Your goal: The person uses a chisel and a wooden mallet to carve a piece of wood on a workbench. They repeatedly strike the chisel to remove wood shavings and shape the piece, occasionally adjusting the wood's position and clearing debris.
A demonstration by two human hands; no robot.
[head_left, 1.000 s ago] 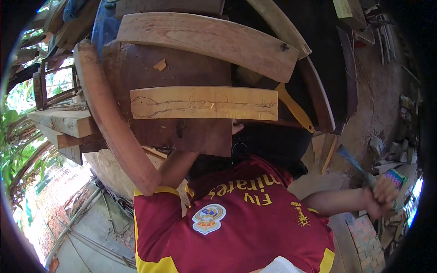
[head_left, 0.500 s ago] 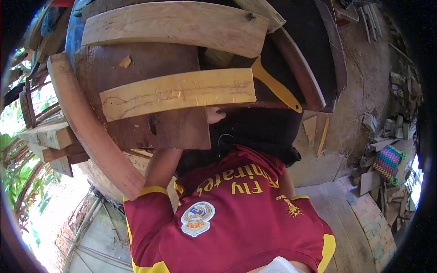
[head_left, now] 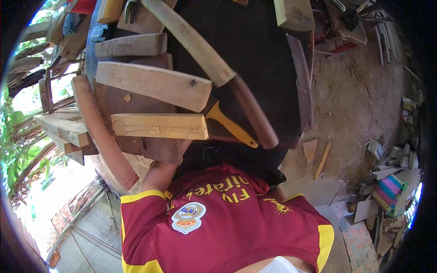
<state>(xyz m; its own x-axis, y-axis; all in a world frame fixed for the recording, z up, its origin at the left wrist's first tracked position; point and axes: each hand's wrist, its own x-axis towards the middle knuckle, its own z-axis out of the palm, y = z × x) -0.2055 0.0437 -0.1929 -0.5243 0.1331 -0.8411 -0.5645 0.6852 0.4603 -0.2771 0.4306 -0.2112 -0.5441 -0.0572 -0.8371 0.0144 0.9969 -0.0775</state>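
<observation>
My left forearm reaches under a brown board at the table's near edge. Of my left hand, only a sliver of skin shows beside the board's right edge; the fingers are hidden. My right hand is out of sight. Above the board lies a yellowish wood block with a dark wavy line along its side. A paler wood block with a knot rests beyond it. A yellow tool handle with a hole at its end sticks out to the right; its head is hidden.
Curved wood pieces lie at the left and across the dark tabletop. One long curved piece points toward me. A metal claw shows at the far left. Wood scraps and a colourful woven bag sit on the right.
The view has shifted, showing more of the far tabletop, and the wood blocks now appear lower. The left fingers, seen before beside the board, are now almost wholly hidden.
</observation>
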